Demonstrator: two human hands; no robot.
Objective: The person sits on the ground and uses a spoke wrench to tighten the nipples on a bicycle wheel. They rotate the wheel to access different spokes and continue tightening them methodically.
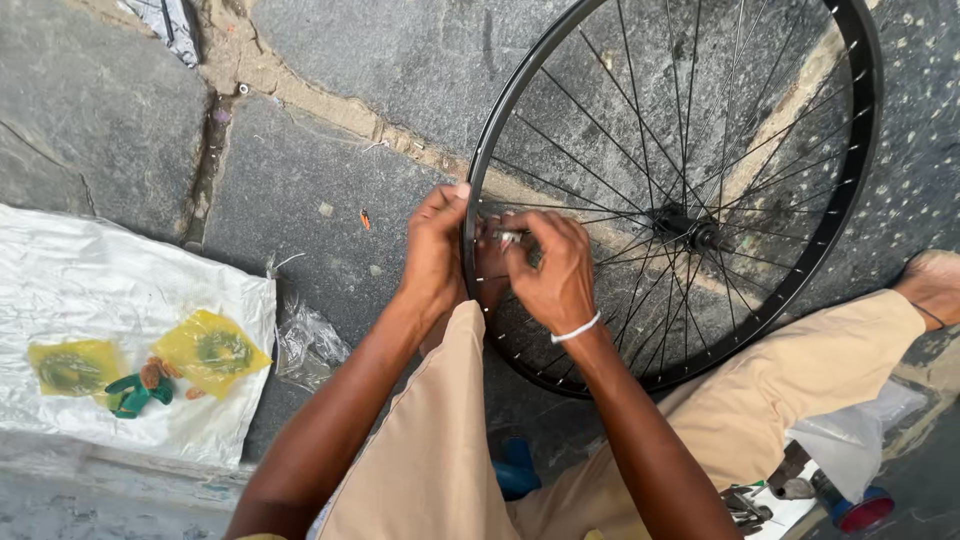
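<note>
A black spoked bicycle wheel rim [858, 170] stands upright between my knees, its hub [685, 225] at centre right. My left hand [435, 255] grips the rim's left edge from outside, thumb over the top. My right hand [548, 265], with a white band on the wrist, is inside the wheel and pinches a small silver spoke tool [508, 237] against the rim. My beige trousers [440, 440] rise under both forearms.
Grey stone paving with cracked joints lies under everything. A white sack [90, 290] at left carries two yellow packets [210, 350] and small green parts [135, 393]. Crumpled clear plastic [310, 345] lies beside it. Tools and a red-capped item [860, 510] sit at bottom right.
</note>
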